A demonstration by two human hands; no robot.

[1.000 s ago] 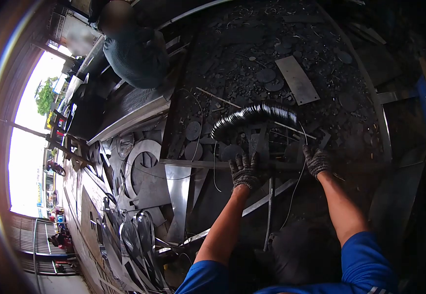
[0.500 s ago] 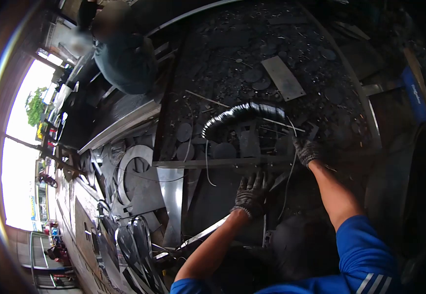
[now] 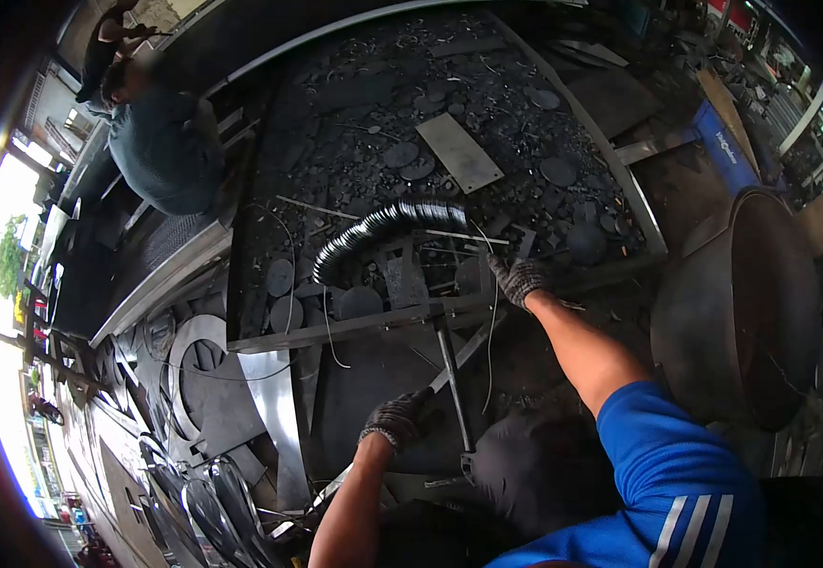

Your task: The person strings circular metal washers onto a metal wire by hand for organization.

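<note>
My gloved right hand (image 3: 518, 277) reaches forward to the steel edge bar (image 3: 355, 324) of a scrap-strewn work table, its fingers curled where a thin wire (image 3: 489, 350) hangs down. Just beyond it a curved row of stacked dark metal rings (image 3: 383, 222) lies on the table. My gloved left hand (image 3: 397, 419) is low, below the table edge, with its fingers closed on the lower end of a flat metal strip (image 3: 454, 358) that slants up to the right. A dark rod (image 3: 452, 383) stands beside it.
Another person in a grey shirt (image 3: 161, 142) crouches at the far left of the table. A rectangular steel plate (image 3: 459, 151) and round discs lie on the table. A large rusty drum (image 3: 771, 303) stands right. Cut sheet rings (image 3: 198, 364) are piled lower left.
My left hand has dropped from the table's edge bar down to the slanted strip. The right hand stays at the edge by the wire. The view has swung, revealing the drum.
</note>
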